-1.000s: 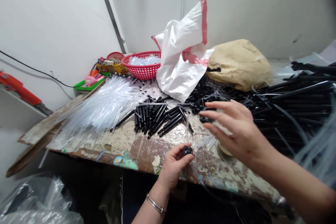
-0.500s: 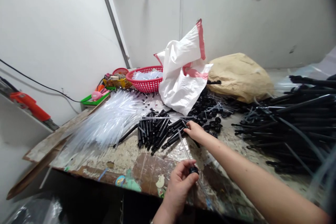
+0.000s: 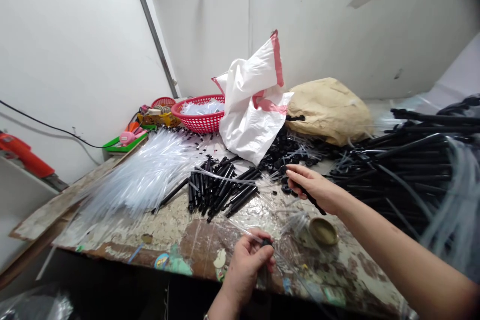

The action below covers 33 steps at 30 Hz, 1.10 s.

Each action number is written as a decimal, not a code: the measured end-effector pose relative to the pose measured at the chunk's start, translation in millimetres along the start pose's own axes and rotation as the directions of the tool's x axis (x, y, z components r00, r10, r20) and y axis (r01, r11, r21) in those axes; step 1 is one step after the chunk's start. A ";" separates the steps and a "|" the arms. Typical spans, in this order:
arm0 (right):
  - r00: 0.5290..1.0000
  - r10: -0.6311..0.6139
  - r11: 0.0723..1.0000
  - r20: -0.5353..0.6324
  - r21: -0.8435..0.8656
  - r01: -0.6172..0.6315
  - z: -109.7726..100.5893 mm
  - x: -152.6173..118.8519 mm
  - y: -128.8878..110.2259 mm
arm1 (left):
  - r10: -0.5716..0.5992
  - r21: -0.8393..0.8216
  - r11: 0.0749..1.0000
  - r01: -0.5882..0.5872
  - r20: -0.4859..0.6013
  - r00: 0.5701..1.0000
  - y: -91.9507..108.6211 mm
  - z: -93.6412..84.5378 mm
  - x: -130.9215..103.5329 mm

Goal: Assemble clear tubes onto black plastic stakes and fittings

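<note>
At the table's front edge, my left hand (image 3: 249,265) is closed on a thin clear plastic tube (image 3: 240,229) with a small black fitting (image 3: 266,243) on it, by the thumb and fingertips. Farther right, my right hand (image 3: 313,185) is wrapped round a slim black plastic tube (image 3: 315,202), which slants down under the palm. Its upper end, near the fingertips, lies beside loose black round parts (image 3: 287,186). Between and beyond my hands lies a pile of short black tubes (image 3: 215,187), with a few clear tubes across it.
A big heap of clear tubes (image 3: 138,180) covers the left. Behind stand a red basket (image 3: 198,122), a white sack (image 3: 247,110) and a tan bag (image 3: 330,110). Long black tubes (image 3: 405,175) are stacked at right. A small round dish (image 3: 324,231) sits near my right forearm.
My right hand has moved right and away from the black pile, carrying a black tube. My left hand has stayed low, its clear tube now tilted more to the left. The view has shifted right.
</note>
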State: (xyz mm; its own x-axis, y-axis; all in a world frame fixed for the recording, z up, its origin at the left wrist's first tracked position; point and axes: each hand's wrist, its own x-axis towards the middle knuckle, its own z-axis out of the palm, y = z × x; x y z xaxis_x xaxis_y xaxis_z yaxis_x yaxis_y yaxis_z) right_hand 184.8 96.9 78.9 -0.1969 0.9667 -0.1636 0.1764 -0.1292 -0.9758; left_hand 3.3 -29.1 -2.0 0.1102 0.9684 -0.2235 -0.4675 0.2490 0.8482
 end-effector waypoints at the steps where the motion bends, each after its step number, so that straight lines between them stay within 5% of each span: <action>1: 1.000 0.013 0.995 0.008 0.098 -0.014 -5.1 -8.1 1.3 | -0.005 -0.015 1.000 0.005 -0.004 1.000 0.0 -0.3 0.2; 4: 0.998 0.043 0.948 0.037 0.313 -0.053 -20.5 -36.3 9.1 | -0.032 -0.058 0.998 0.032 0.009 0.999 1.2 -1.3 0.6; 8: 0.999 0.035 0.938 -0.013 0.346 -0.028 -36.0 -77.9 23.4 | -0.024 -0.081 0.996 0.024 -0.008 1.000 2.8 -1.9 1.9; 15: 0.982 0.077 0.988 -0.173 -0.116 -0.098 -47.9 -112.6 54.3 | -0.058 -0.132 0.990 0.052 -0.042 0.997 5.8 1.3 2.0; 22: 0.970 -0.141 0.799 -0.197 -0.602 -0.006 -54.9 -112.9 70.7 | -0.070 -0.097 0.993 0.061 -0.087 0.994 1.8 9.8 -3.1; 28: 0.957 -0.204 0.696 -0.207 -0.718 -0.007 -54.8 -116.8 67.2 | -0.033 -0.032 0.999 0.029 -0.133 0.991 -3.1 14.2 -1.3; 33: 0.957 -0.159 0.752 -0.242 -0.658 -0.042 -57.3 -116.6 72.0 | -0.054 -0.057 0.997 0.046 -0.145 0.988 -2.1 13.9 0.9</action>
State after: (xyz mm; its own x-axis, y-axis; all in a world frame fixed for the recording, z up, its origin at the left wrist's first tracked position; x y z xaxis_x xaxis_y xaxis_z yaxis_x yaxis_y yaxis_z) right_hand 275.7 -12.4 36.1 0.0166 0.9993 0.0331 0.7754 0.0081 -0.6314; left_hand 16.5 -28.6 2.7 0.0065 0.9417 -0.3363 -0.5115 0.2921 0.8081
